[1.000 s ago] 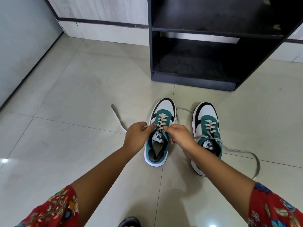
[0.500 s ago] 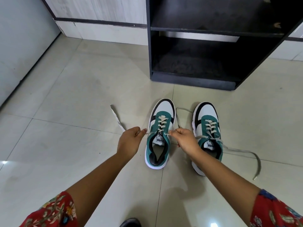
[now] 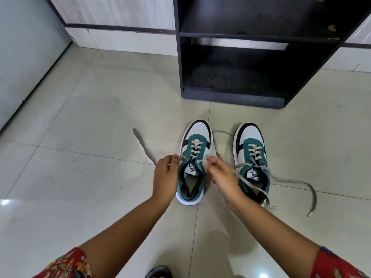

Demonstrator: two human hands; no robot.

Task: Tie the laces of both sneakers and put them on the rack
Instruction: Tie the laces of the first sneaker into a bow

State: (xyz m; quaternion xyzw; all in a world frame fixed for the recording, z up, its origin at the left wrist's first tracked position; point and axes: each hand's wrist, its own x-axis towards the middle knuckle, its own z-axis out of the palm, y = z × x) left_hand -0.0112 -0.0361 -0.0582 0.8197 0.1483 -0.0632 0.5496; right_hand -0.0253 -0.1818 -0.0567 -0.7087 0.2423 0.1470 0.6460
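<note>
floor (image 3: 80, 177): pale tiles | on it: two sneakers (image 3: 193, 163) (image 3: 252, 161), black rack (image 3: 232, 97), trailing laces (image 3: 291, 180)

Left sneaker (image 3: 193, 167): teal-white, upright on floor, laces untied.
Right sneaker (image 3: 252, 157): same, beside it, laces sprawled.
Rack (image 3: 236, 97): black, just beyond toes.

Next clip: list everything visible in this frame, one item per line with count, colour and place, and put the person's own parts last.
sneakers: two, teal, white and black, side by side on the floor before the rack; left sneaker, right sneaker
laces: grey-beige, untied; left sneaker's lace trails left over the floor, right sneaker's lace trails right
rack: one, black, two open shelves, against the wall, no shoes on it
floor: pale glossy tiles
dark object: one, bottom edge, cannot tell what it is
sleeves: two, red floral, bottom corners
left hand: pinching the lace at the left sneaker's left side
right hand: pinching the lace at its right side
</note>
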